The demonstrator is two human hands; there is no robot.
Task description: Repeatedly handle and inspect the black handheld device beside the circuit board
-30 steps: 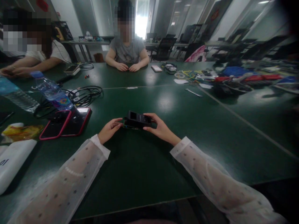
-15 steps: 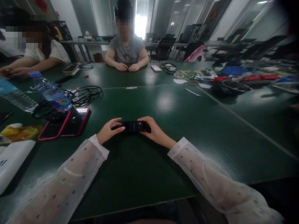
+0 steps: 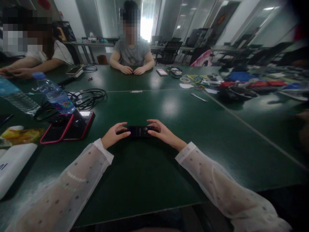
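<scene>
A small black device (image 3: pixel 138 131) with a lit screen and white marks lies sideways between my two hands, low over the green table (image 3: pixel 145 180). My left hand (image 3: pixel 116 134) grips its left end, thumb on the front edge and fingers behind. At the right end my right hand (image 3: pixel 162 132) has its thumb on the front face and its fingers curved behind the device. Sheer white sleeves with dark stars cover both forearms.
Two red-edged phones (image 3: pixel 80 125), plastic bottles (image 3: pixel 54 93), coiled black cables (image 3: pixel 90 98) and a white box (image 3: pixel 16 167) are at the left. A wrench (image 3: pixel 199 97) lies ahead; clutter (image 3: pixel 251 85) covers the far right. Two people (image 3: pixel 132 54) sit across the table.
My right hand has shifted its hold slightly right, its thumb now lying along the device's front at the right end. The left hand's grip looks the same.
</scene>
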